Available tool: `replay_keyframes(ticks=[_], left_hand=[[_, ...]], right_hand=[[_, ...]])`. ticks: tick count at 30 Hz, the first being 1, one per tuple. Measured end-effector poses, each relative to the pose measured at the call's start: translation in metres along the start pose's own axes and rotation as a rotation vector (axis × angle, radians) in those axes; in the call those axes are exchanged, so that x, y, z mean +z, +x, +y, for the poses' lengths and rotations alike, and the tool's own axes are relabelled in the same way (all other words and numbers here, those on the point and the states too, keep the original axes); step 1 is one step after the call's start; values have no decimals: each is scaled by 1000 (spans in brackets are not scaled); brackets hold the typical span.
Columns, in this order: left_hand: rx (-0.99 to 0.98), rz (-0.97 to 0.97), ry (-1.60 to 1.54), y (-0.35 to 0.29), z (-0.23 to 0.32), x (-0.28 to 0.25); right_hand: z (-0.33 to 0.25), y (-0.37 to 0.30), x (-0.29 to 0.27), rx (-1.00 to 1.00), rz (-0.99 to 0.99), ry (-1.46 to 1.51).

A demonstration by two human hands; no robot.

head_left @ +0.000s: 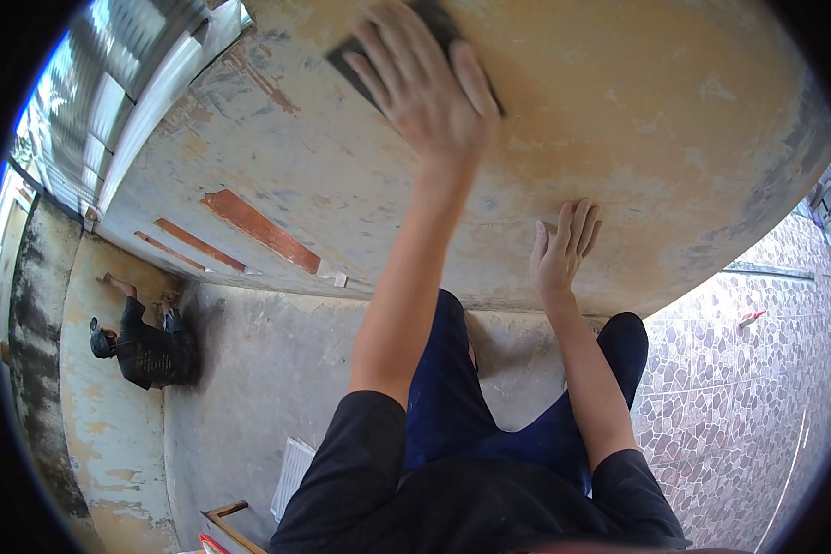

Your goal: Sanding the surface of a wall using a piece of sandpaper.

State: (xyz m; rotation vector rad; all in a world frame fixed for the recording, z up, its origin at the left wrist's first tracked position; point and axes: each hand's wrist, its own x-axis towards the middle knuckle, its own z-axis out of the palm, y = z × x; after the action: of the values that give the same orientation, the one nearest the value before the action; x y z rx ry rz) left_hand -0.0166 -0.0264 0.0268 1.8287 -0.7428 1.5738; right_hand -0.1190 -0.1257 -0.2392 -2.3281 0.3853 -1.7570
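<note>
Left hand [425,102] holding dark straight-edged pad [445,26], right hand [565,249], patchy ochre wall [656,111]

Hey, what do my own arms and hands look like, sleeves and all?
You have short black sleeves, with no markings showing, and bare forearms. Your left hand and right hand wear no gloves, and neither wrist shows a watch or bracelet.

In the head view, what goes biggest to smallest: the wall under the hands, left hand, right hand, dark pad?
1. Wall
2. Left hand, dark pad: unsure, the hand hides some
3. Right hand
</note>
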Motion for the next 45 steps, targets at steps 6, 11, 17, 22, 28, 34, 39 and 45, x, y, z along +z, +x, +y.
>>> replay_keyframes(ticks=[6, 11, 17, 22, 28, 34, 39, 45], left_hand=[[333, -311, 136, -95, 4, 15], [-30, 70, 45, 47, 8, -27], [-35, -38, 25, -21, -11, -4], [243, -269, 130, -115, 3, 7], [-18, 44, -29, 26, -35, -29], [-27, -45, 25, -21, -41, -10], [257, -267, 212, -119, -24, 8], [19, 14, 35, 42, -49, -29]], right_hand=[[7, -4, 0, 18, -54, -30], [12, -3, -4, -25, 4, -9], [-6, 5, -13, 27, -68, 52], [2, -3, -11, 37, -92, 67], [8, -3, -9, 10, -73, 85], [-3, 9, -19, -1, -121, 132], [-2, 4, -18, -13, -108, 124], [-2, -1, -16, 19, -89, 89]])
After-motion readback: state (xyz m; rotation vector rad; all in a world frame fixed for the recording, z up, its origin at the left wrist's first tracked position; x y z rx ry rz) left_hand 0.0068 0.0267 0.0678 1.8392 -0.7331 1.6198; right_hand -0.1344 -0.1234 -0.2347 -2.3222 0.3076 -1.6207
